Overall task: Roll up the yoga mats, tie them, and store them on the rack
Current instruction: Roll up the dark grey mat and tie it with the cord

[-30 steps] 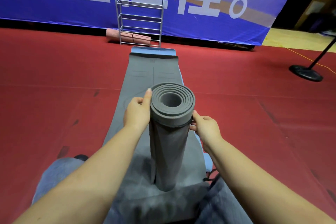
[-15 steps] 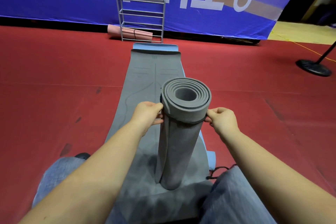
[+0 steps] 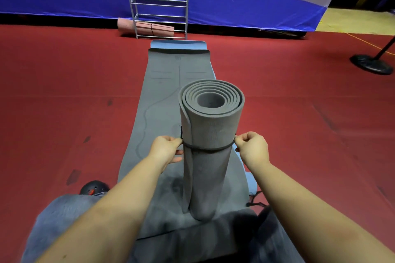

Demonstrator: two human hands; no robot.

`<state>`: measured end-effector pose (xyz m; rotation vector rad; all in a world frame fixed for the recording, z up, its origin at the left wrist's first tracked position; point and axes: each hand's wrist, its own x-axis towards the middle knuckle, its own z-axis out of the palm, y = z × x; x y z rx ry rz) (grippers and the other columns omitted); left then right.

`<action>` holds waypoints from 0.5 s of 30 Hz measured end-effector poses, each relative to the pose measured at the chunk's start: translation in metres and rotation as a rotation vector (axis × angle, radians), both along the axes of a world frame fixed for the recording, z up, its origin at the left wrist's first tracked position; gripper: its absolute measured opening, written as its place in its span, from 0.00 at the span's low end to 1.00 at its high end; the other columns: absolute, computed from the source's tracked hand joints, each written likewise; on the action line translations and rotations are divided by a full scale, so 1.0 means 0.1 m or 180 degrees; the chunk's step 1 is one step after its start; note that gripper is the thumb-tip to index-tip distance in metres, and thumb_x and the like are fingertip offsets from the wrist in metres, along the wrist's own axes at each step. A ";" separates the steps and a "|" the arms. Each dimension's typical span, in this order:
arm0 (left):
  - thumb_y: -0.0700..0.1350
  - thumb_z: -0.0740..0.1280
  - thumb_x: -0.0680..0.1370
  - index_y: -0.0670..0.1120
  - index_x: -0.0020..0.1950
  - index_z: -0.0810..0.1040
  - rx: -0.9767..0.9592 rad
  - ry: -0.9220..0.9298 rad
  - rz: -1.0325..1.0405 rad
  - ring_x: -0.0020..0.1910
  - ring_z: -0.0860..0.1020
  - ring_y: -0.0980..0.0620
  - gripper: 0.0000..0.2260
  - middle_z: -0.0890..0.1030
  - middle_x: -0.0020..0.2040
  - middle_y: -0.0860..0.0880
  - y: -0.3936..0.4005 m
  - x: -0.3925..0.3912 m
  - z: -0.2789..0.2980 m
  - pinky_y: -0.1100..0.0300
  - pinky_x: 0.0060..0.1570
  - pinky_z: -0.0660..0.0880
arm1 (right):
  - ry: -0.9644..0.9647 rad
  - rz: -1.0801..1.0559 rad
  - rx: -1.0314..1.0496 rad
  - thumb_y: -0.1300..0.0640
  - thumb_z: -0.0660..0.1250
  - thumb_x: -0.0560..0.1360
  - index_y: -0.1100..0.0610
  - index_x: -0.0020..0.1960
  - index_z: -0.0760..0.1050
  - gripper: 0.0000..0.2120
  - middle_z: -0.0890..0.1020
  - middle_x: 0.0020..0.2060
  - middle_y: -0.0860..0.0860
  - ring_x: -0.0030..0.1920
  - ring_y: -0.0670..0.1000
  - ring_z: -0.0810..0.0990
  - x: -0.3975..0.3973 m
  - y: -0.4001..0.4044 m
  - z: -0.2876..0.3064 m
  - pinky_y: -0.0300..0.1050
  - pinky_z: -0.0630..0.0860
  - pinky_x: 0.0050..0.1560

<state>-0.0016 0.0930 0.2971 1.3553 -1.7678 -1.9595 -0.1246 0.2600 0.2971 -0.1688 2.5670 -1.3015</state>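
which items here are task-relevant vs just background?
Part of the job:
- rolled grey mat, standing on end
- black cord around it, pinched by left hand and right hand
- flat grey mat
- blue mat beneath it
- metal rack
- pink rolled mat at the rack's foot

Just lying about:
- black stand base
- blue banner

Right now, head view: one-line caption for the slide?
Both hands, left hand and right hand, pinch a dark cord around an upright rolled grey mat.

bare forearms (image 3: 119, 205), no sleeves in view; grey-blue denim trousers (image 3: 62, 218); a black shoe (image 3: 94, 187)
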 end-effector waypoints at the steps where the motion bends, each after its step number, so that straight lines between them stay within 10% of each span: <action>1: 0.40 0.62 0.80 0.38 0.52 0.72 0.0039 0.0013 0.0024 0.36 0.76 0.53 0.05 0.73 0.41 0.49 -0.02 -0.02 -0.03 0.64 0.27 0.77 | -0.0060 -0.0014 -0.0049 0.58 0.66 0.75 0.56 0.33 0.68 0.13 0.77 0.28 0.51 0.35 0.55 0.79 -0.02 -0.02 -0.04 0.45 0.69 0.35; 15: 0.38 0.63 0.80 0.40 0.43 0.71 0.0381 -0.0248 0.0048 0.36 0.76 0.53 0.06 0.74 0.39 0.45 -0.10 -0.20 -0.52 0.64 0.24 0.76 | -0.0915 -0.0299 -0.0276 0.62 0.66 0.75 0.63 0.41 0.73 0.05 0.78 0.36 0.56 0.29 0.47 0.76 -0.20 -0.08 -0.65 0.40 0.66 0.30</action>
